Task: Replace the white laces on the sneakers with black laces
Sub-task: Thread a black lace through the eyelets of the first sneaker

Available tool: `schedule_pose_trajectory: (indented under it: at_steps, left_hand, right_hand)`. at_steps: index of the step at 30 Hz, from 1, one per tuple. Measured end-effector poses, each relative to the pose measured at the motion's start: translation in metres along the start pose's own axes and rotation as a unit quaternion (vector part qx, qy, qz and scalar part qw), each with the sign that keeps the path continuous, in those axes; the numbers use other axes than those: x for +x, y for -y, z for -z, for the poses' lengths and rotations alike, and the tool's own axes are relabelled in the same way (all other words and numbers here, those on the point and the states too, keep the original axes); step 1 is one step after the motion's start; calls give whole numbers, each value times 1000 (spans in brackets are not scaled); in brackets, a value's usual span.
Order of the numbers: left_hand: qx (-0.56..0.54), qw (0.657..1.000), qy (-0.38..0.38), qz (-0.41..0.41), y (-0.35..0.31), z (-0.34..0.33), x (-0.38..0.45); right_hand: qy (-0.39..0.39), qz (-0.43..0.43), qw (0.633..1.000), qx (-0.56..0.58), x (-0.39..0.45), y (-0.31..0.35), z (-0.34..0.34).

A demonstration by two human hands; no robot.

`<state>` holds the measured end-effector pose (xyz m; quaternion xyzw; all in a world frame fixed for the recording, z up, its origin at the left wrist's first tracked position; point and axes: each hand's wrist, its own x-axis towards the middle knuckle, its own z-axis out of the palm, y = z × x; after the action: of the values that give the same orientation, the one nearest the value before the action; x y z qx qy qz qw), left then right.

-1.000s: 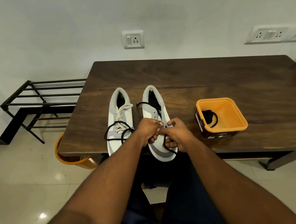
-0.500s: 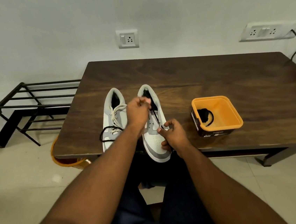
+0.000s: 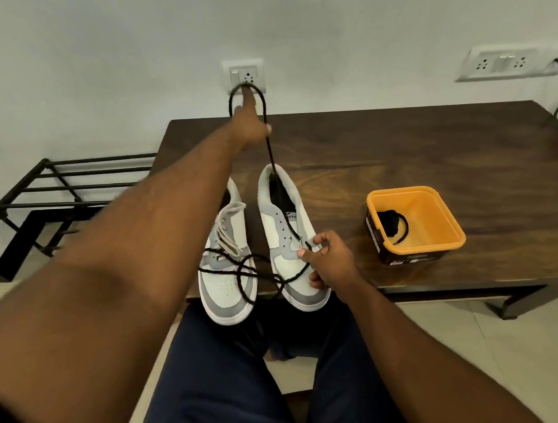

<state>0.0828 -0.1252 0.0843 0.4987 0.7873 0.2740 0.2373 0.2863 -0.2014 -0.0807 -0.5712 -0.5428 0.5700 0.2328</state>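
Two white-and-grey sneakers stand toes toward me at the table's near edge. The left sneaker point(image 3: 226, 268) keeps its white lace point(image 3: 228, 230). The right sneaker point(image 3: 291, 244) has a black lace point(image 3: 268, 150) running up from its eyelets. My left hand point(image 3: 248, 121) is raised far forward and high, with the black lace looped over its fingers and stretched taut. My right hand point(image 3: 327, 261) pinches the right sneaker's side by the lower eyelets. The loose part of the black lace lies curled across both toes.
An orange square tub point(image 3: 415, 224) with another black lace point(image 3: 394, 225) inside stands to the right on the dark wooden table point(image 3: 436, 153). A black metal rack point(image 3: 72, 188) stands on the floor at left. Wall sockets are behind the table.
My left hand rose from the sneaker's toe, up and forward, drawing the black lace through the eyelets. My right hand stayed on the right sneaker.
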Motion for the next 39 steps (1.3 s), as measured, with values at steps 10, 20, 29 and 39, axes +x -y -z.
schedule_pose_trajectory:
  at_steps: [10,20,29,39]
  left_hand:
    - [127,989,-27,-76,59,-108,-93]
    - [177,976,117,-56,59,-113,-92]
    - [283,941,127,-132,50,-105,-83]
    - [102,992,-24,-66,37,-39,-53]
  right_hand:
    - [-53,-26,998,-37,2,16,-8]
    - [-117,30,966,-231,-11,15,-15]
    - [-99,24,986,-135,-10,9,-9]
    - [-86,-6,990,-111,-8,12,-7]
